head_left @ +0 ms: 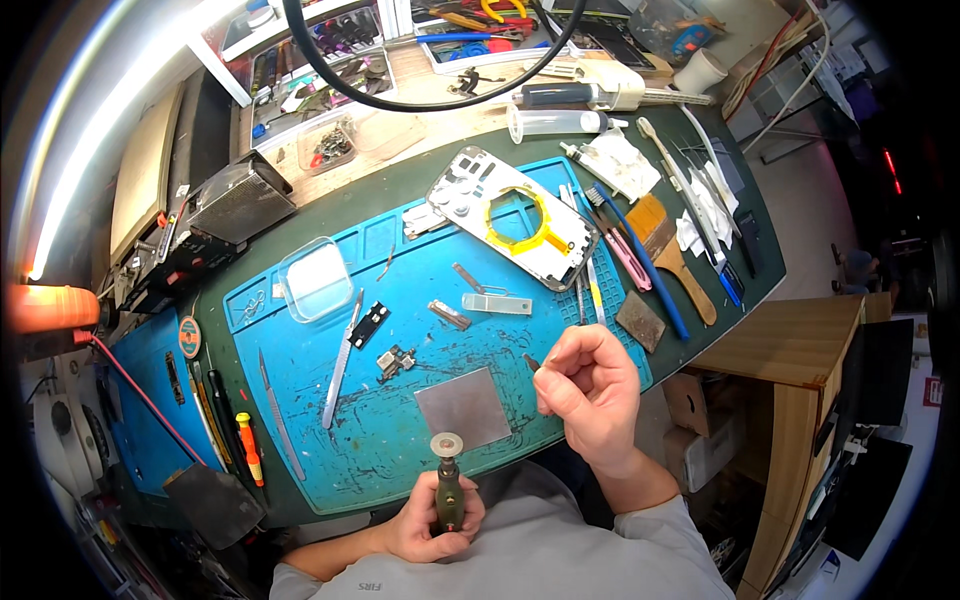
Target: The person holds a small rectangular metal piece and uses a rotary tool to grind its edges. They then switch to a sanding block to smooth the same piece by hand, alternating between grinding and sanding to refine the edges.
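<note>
My left hand is wrapped round a dark green handheld rotary tool, its round cutting disc pointing up near the mat's front edge. Raised over the right part of the blue work mat, my right hand pinches a small dark piece between thumb and fingertip; its exact kind is too small to tell. The disc and the piece are apart. Between the hands, a square grey metal plate lies flat on the mat. Small metal parts sit beyond it, beside a craft knife.
At the back lies a phone frame with a yellow ring. A clear plastic box stands at the mat's left. Brushes, a pink-handled knife and a syringe lie to the right. A black cable loops overhead.
</note>
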Motion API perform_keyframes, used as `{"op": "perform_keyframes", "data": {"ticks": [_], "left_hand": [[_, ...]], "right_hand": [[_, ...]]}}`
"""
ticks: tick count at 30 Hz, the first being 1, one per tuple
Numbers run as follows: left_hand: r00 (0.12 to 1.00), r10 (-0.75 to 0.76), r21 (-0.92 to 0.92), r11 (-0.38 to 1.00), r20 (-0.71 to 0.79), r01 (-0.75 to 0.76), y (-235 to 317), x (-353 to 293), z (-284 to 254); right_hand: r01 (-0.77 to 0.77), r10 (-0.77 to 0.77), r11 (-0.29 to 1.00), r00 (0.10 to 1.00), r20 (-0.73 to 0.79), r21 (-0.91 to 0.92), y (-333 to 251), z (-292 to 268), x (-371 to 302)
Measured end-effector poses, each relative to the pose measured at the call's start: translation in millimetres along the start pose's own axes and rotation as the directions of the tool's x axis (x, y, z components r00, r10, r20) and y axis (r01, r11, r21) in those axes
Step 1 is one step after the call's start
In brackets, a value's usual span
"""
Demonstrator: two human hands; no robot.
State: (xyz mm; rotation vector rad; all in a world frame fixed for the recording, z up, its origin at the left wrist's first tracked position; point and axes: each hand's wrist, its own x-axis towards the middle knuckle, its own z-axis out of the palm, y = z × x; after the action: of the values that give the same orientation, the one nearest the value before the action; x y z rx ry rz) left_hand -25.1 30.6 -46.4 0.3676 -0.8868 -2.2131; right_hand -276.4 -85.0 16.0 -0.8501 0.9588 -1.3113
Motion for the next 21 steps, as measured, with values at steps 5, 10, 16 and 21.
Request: {"op": "perform_keyframes", "data": {"ticks": [5, 10, 16, 21], "left_hand": [[1.000, 0.005, 0.020, 1.000, 0.003, -0.005, 0.8, 0.2, 0.2], [1.000, 0.000, 0.052, 0.999, 0.002, -0.001, 1.5, 4.6, 2.5], [0.998, -0.008, 0.140, 0.990, -0.069, 0.017, 1.9, 4.0, 7.6], [0.984, 0.123, 0.375, 0.925, -0.130, -0.066, 13.0, -6.0, 22.3]], "right_hand": [[-0.026, 0.025, 0.999, 0.999, -0.031, -0.045, -1.6, 0.6, 1.0], [-0.059, 0.059, 0.998, 0.998, -0.025, 0.001, -6.0, -5.3, 5.0], [-0.069, 0.068, 0.996, 0.998, -0.013, -0.049, -5.2, -3.1, 11.7], [0.141, -0.148, 0.965, 0.989, -0.013, -0.223, 12.1, -4.9, 10.3]]}}
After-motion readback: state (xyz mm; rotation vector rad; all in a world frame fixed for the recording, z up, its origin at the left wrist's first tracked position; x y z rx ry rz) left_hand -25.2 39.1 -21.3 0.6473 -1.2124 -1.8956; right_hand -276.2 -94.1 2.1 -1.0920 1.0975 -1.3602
